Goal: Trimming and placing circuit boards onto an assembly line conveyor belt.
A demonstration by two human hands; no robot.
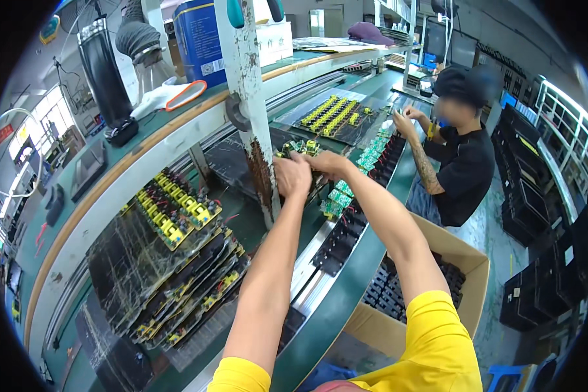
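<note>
One long green workbench (358, 279) runs through a factory floor, overhung on the left by a wood-edged shelf (171, 116) bearing a blue tin (199, 42) and other supplies. Farther along the bench, a co-worker (467, 163) in a black shirt and dark cap bends over small work with both hands raised. A chipped white post (247, 78), rusted toward its foot, stands up to the shelf. An open cardboard box (473, 277) filled with black parts sits against the near side of the bench, while a stack of dark panels (127, 258) occupies the left, its top layer carrying rows of boards with yellow components (173, 212). Green circuit boards (372, 153) line the bench's edge beside black casings (346, 235). At center, the bare hands of a person in a yellow shirt come together just right of the post: the left hand (293, 175) is closed on a small cluster of yellow-and-green circuit parts (298, 147), its thumb laid across them; the right hand (328, 164) meets it from the other side, fingers curled, though whether they grip the cluster cannot be told. The cluster itself, smallest of all, shows just beyond the knuckles, partly hidden.
</note>
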